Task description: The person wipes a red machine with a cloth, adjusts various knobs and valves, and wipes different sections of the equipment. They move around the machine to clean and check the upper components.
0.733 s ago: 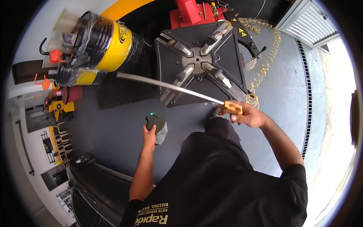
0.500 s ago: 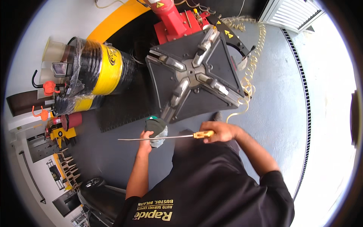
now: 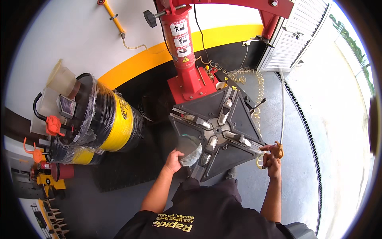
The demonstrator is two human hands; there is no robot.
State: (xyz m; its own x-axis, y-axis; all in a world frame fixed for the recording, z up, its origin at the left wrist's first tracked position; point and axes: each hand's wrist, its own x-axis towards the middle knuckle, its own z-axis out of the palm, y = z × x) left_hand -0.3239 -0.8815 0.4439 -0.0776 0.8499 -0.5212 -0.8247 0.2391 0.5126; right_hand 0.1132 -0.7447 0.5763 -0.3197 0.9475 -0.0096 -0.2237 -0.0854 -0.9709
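My left hand [image 3: 173, 160] grips a soft cap-like piece [image 3: 191, 152], dark green on top and pale blue-grey along its lower edge; motion blur hides its exact kind. It is held over the near-left edge of the tire changer's dark turntable [image 3: 187, 128]. On the right, my right hand [image 3: 273, 163] is closed round the yellow handle of an air blow gun [image 3: 280, 150]. The gun's long thin nozzle points up and away from me, beside the turntable's right corner.
A red column [image 3: 185, 59] rises behind the turntable. A coiled air hose [image 3: 260, 89] hangs at its far right. Plastic-wrapped black and yellow drums [image 3: 119, 123] stand left, with orange-handled pumps [image 3: 53, 125]. A drain grate [image 3: 306, 115] crosses the floor at right.
Both hands have moved forward and apart, the left to the turntable's edge. The blow gun has swung from lying sideways across my body to pointing away. The view has tilted up.
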